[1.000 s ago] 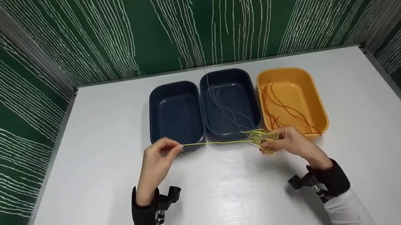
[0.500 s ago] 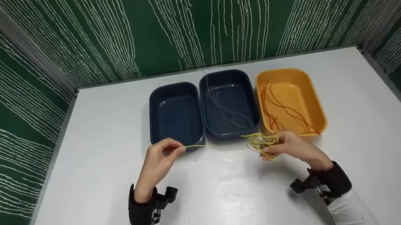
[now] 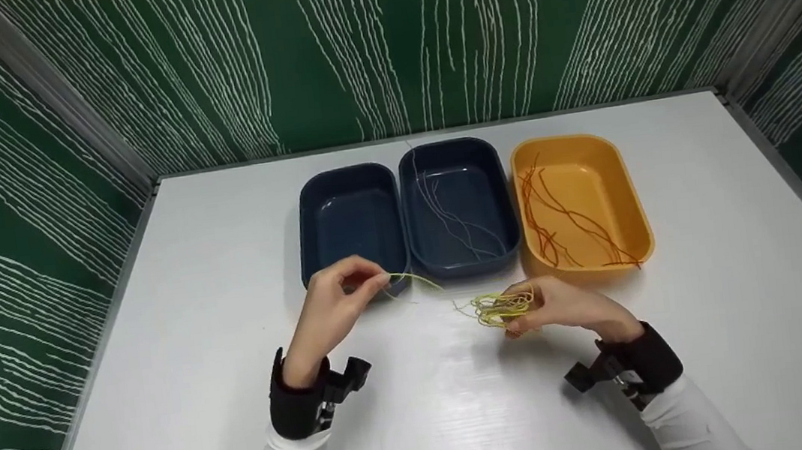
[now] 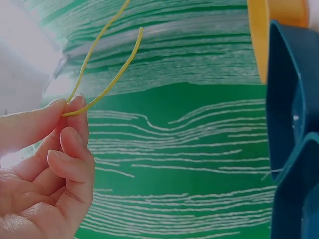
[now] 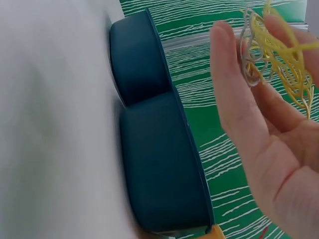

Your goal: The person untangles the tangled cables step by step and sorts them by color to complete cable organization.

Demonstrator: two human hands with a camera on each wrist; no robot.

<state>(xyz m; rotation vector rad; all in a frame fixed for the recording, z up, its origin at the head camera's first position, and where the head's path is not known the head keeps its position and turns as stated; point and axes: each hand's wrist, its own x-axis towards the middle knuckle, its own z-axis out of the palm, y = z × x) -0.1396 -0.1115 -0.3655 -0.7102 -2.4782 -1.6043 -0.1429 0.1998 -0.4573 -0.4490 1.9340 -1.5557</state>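
Note:
My left hand (image 3: 331, 308) pinches a single yellow string (image 3: 416, 277) between thumb and fingertips, just in front of the left blue bin. In the left wrist view, two lengths of this yellow string (image 4: 117, 77) curve from the pinch; one has a free end, the other leaves the frame. My right hand (image 3: 565, 304) holds a tangled bundle of yellow strings (image 3: 495, 308) above the white table, in front of the bins. Grey loops (image 5: 244, 55) show among the yellow in the right wrist view. A gap appears between the left hand's string and the bundle.
Three bins stand side by side: a dark blue bin (image 3: 303, 244) at left, another blue bin (image 3: 478, 270) with several thin grey strings (image 3: 445, 212), and a yellow bin (image 3: 625, 169) with several orange-red strings (image 3: 582, 219). Green walls (image 3: 321, 53) with white lines enclose the white table (image 3: 221, 238).
The yellow string, earlier stretched taut between both hands, now hangs slack and apart from the bundle. My left hand has moved right and slightly up; my right hand has shifted left with the bundle.

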